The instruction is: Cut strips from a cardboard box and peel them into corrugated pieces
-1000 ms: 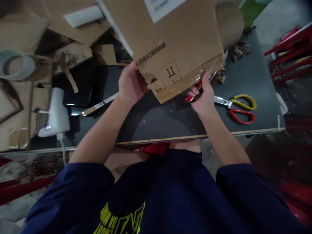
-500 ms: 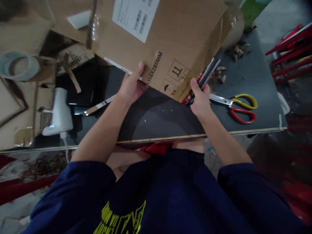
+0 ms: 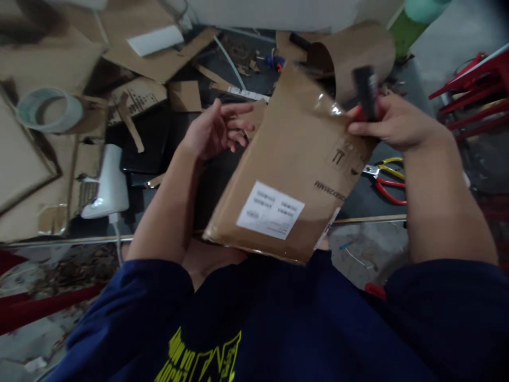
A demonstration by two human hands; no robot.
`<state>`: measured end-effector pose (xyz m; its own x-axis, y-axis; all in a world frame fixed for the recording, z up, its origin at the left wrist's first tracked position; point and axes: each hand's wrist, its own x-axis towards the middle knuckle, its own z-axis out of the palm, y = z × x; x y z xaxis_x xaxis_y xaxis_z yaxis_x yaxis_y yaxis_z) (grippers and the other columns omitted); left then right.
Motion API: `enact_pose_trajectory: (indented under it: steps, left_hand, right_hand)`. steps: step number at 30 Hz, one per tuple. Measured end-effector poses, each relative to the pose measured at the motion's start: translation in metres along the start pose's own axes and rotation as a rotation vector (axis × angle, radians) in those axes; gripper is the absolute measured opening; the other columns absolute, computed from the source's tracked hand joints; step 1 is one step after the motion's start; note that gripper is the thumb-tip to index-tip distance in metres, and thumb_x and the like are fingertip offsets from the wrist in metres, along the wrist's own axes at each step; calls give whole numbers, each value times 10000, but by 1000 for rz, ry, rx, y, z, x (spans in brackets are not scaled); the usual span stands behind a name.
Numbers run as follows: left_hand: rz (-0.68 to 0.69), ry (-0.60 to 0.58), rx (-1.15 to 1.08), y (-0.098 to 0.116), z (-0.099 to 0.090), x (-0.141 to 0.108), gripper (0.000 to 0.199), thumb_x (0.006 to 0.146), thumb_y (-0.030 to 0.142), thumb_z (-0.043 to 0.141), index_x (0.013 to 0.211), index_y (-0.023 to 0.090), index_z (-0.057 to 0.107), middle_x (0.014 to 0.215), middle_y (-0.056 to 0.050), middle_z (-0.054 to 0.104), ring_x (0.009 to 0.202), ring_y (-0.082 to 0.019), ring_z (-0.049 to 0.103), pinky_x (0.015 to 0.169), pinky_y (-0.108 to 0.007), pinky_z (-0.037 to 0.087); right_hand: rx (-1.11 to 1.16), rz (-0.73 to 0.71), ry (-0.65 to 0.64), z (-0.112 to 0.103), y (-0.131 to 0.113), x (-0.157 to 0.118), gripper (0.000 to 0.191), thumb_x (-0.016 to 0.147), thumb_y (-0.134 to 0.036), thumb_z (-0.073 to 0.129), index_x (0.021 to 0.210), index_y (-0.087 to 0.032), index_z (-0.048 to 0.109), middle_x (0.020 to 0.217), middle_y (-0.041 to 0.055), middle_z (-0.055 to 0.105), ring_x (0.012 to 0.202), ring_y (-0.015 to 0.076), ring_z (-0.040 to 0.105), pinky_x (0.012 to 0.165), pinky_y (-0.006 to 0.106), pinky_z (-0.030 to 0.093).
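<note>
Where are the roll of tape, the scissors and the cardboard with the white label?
Tape roll (image 3: 75, 114), head view: right side of its ring.
Scissors (image 3: 372, 170), head view: metal by the pivot.
Labelled cardboard (image 3: 287, 159), head view: middle of its brown face.

We see the right hand (image 3: 401, 124) gripping a red-and-black tool (image 3: 366, 95) at the upper right edge of a cardboard box (image 3: 286, 154), which is tilted over the edge of the table (image 3: 356, 206), its white label (image 3: 270, 210) towards us. The left hand (image 3: 210, 130), fingers loosely spread, is just beside the box; we cannot tell whether they touch. Beyond the box we see a brown cardboard tube (image 3: 366, 55); red-and-yellow-handled scissors (image 3: 387, 185) lie partly hidden near the right forearm.
</note>
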<state>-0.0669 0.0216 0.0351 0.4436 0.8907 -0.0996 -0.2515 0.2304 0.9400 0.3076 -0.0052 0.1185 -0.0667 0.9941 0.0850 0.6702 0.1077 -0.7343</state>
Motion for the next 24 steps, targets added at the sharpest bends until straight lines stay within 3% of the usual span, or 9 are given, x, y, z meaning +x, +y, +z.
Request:
enact_pose_trajectory:
  steps: [1,2,5,7,10,13,15,20,24]
  left_hand:
    - [-46,-13,30,-2,4,2,659,1053,484,119,1141,178,697,902,-79,788,568,-152,653,654,-362,651]
    - [-63,-2,59,-5,7,3,614,1051,470,158,1109,181,697,871,-77,786,563,-155,641,713,-396,654]
    - [62,30,147,-14,15,2,331,957,411,507,975,172,735,856,-81,776,679,-188,689,841,-420,626]
    - [107,59,185,-16,19,-2,245,824,390,692,893,164,758,827,-70,762,702,-188,699,768,-358,606]
    - [86,166,251,-11,22,-4,195,755,347,770,791,157,746,714,-28,707,609,-131,650,614,-254,521]
    - [66,265,329,-8,23,0,128,743,257,789,727,152,718,675,1,673,610,-100,618,602,-212,483]
    - [45,282,348,-7,23,3,107,732,221,797,716,154,715,683,7,675,637,-103,621,619,-210,488]
    - [5,332,497,0,23,1,93,733,196,796,771,151,723,686,15,650,671,-111,599,670,-231,473]
    - [-12,456,901,13,25,-7,92,805,222,699,807,136,733,666,4,626,703,-133,562,713,-266,435]
  right_hand:
    - [-86,-9,-211,7,-9,4,234,652,-301,883,784,-173,738,694,-95,667,668,63,586,729,249,484]
    - [-154,-50,-344,16,-18,9,257,656,-328,882,799,-167,742,682,-102,659,638,55,569,712,241,478]
    - [-245,-188,-512,45,-38,26,293,675,-391,883,827,-177,753,673,-93,662,618,68,558,712,253,482]
    - [-323,-251,-578,59,-45,35,300,718,-446,850,833,-186,754,640,-85,634,635,88,568,751,283,485]
    - [-462,-304,-497,65,-53,38,295,817,-473,762,960,-215,759,756,-22,698,783,171,629,818,345,479]
    - [-573,-296,-274,61,-61,28,349,897,-442,650,1182,-252,717,1075,75,751,1004,291,642,881,428,472]
    - [-602,-277,-214,57,-64,18,386,897,-452,629,1230,-269,698,1146,90,742,1047,332,643,886,459,482]
    - [-586,-213,-308,54,-53,-7,395,852,-507,672,1139,-240,721,998,94,753,903,313,680,776,420,488]
    - [-525,-139,-362,62,-40,-33,422,797,-505,743,1093,-206,712,975,87,751,852,271,680,723,353,457]
